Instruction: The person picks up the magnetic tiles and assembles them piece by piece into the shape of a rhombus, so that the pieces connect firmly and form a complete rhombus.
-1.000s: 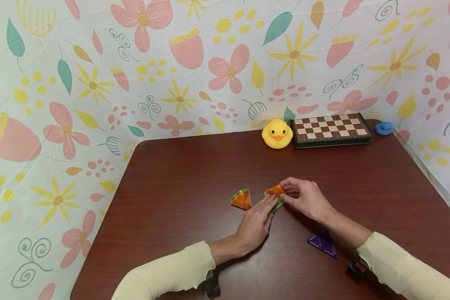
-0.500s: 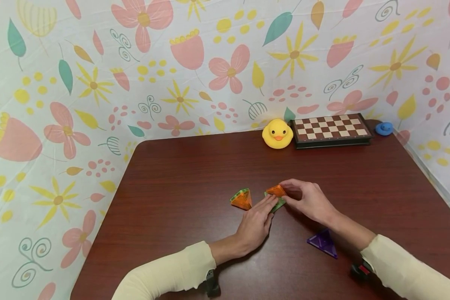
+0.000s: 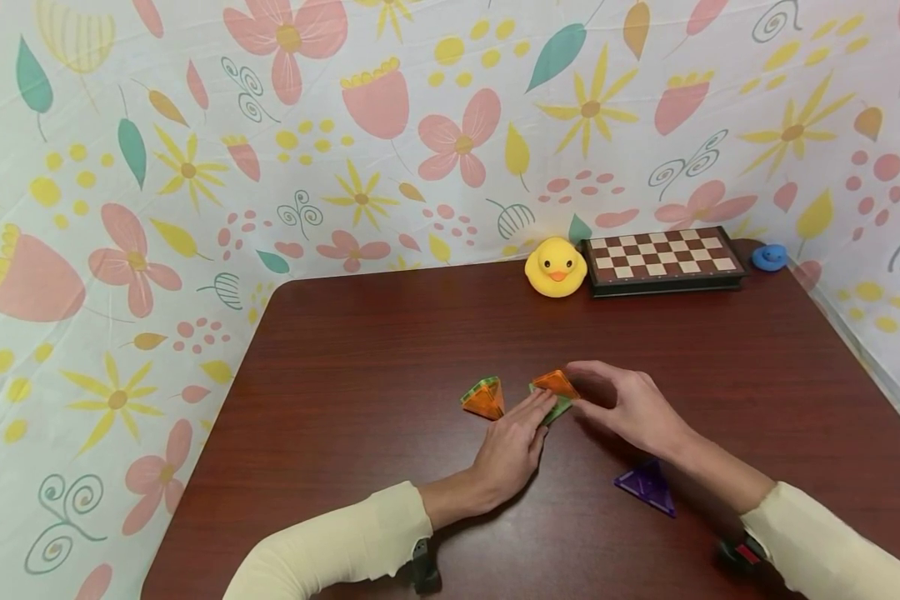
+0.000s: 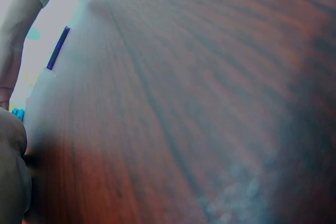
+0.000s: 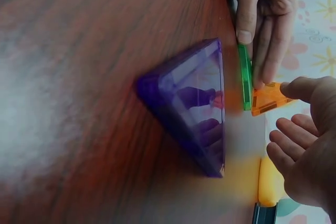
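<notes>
My left hand (image 3: 508, 457) rests with straight fingers on a green triangular magnetic tile (image 3: 560, 409) lying on the table. An orange magnetic tile (image 3: 557, 384) rises from the green tile's far side, touching it; the left fingertips reach its base. My right hand (image 3: 637, 410) is just right of the orange tile, thumb and fingers spread apart. In the right wrist view, the thumb tip is at the orange tile's (image 5: 269, 98) edge; whether they touch, I cannot tell. Nearer, a purple triangular tile (image 3: 647, 486) lies below the right wrist. The left wrist view shows mostly table.
Left of the hands stands a small orange and green tile pyramid (image 3: 484, 399). Along the back are a yellow rubber duck (image 3: 556, 268), a checkered board box (image 3: 663, 262) and a small blue duck (image 3: 769, 257). Flowered cloth borders the brown table (image 3: 360, 350).
My right hand has drawn off to the right, its fingers coming away from the orange tile, which stays in place. The left hand has not moved.
</notes>
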### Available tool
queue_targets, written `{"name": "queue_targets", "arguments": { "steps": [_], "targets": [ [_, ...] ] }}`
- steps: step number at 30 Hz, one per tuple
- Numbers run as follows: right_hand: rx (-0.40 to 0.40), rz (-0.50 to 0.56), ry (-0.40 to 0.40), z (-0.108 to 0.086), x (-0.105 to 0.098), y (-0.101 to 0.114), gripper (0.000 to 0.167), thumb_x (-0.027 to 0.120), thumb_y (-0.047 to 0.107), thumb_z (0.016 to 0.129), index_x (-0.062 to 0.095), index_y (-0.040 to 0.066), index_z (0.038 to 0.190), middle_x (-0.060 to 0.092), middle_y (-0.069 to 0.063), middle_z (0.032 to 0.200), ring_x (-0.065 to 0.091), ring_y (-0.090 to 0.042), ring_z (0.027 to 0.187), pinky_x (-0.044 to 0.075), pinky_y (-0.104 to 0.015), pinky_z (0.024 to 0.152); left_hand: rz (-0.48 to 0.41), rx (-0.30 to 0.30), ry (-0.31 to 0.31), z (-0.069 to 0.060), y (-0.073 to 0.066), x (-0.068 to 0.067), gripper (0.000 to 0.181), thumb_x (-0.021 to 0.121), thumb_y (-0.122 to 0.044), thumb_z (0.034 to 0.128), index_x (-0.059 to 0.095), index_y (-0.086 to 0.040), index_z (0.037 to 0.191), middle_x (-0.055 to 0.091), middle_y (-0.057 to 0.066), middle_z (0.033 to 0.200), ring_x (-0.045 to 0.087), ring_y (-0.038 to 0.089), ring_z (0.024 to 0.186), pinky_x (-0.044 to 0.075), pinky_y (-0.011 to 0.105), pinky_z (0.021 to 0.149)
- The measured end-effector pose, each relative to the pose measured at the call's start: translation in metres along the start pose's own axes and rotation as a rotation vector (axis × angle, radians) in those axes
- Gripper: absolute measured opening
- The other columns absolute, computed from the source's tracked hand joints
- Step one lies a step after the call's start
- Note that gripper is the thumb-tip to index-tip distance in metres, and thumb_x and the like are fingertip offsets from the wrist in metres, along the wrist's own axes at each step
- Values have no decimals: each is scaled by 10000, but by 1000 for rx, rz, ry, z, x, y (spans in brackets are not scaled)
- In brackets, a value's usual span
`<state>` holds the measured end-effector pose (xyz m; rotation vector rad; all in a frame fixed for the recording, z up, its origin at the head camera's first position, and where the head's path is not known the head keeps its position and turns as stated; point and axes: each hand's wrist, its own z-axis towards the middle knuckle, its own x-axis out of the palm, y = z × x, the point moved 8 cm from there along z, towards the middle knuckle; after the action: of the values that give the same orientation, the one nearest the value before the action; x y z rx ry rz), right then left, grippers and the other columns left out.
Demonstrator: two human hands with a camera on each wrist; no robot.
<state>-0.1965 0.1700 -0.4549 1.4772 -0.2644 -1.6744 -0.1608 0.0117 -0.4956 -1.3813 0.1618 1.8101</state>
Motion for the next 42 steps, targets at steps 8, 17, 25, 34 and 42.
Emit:
{"name": "queue_targets", "arguments": {
  "steps": [8, 17, 25, 34, 42],
  "targets": [
    [-6, -28, 11, -16, -6, -5, 614, 888, 86, 879, 633, 15, 1433, 687, -157, 1388, 653, -355, 1275, 547, -591, 955, 1, -7, 6, 0, 1, 0, 479, 684, -62, 1043, 583, -35, 1511, 565, 80, 1551, 504, 193, 1457, 438, 293, 1144],
    [-6, -34, 32, -37, -15, -11, 599, 902, 198, 886, 654, 68, 1416, 722, -80, 1339, 691, -300, 1216, 584, -406, 927, 5, -16, 13, 0, 1, 0, 492, 693, -60, 1038, 579, -37, 1516, 565, 77, 1552, 503, 193, 1459, 439, 289, 1141],
    [-65, 59, 96, -58, -22, -18, 565, 921, 159, 849, 679, 89, 1355, 734, -17, 1270, 695, -188, 1095, 524, -155, 911, 8, -7, 6, -1, -1, 0, 502, 699, -55, 1033, 575, -33, 1519, 568, 87, 1547, 506, 200, 1456, 449, 289, 1128],
    [-155, 86, 159, -79, -26, -22, 617, 953, 191, 800, 687, 160, 1356, 698, 23, 1296, 614, -111, 1139, 456, -106, 945, -3, -14, 10, -1, -1, 1, 504, 696, -65, 1038, 569, -37, 1525, 561, 83, 1552, 498, 195, 1460, 449, 292, 1128],
    [-194, 121, 194, -87, -29, -24, 615, 957, 139, 785, 698, 153, 1342, 707, 7, 1294, 617, -82, 1149, 462, -96, 940, 6, -7, -4, 0, -1, -1, 505, 707, -58, 1029, 577, -34, 1516, 573, 88, 1541, 511, 198, 1451, 445, 286, 1130]
  ]
}}
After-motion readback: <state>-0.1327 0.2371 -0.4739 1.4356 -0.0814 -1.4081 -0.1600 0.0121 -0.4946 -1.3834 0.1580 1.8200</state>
